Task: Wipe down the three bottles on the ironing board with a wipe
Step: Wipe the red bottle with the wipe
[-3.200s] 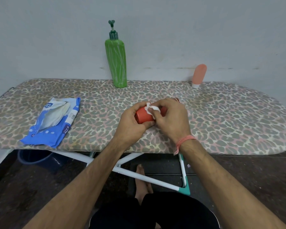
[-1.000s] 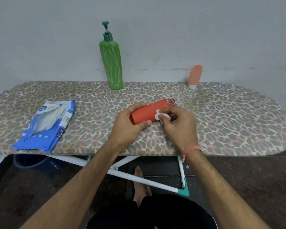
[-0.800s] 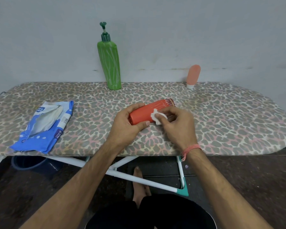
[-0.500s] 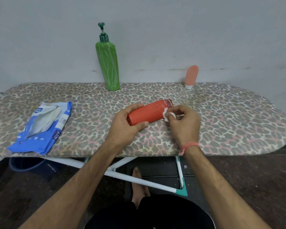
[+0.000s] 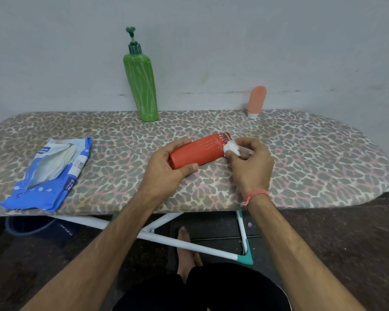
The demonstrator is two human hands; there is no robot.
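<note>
Orange-red bottle tilted, in left hand grip; right hand grip pinching balled white wipe at its cap end.

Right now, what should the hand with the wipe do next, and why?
Probably turn the red bottle a bit in the left hand and rub the wipe back along its side. The right hand pinches the wipe at the bottle's far end, so that pass looks finished, and the underside is hidden. The green bottle and pink bottle stand at the back.
</note>
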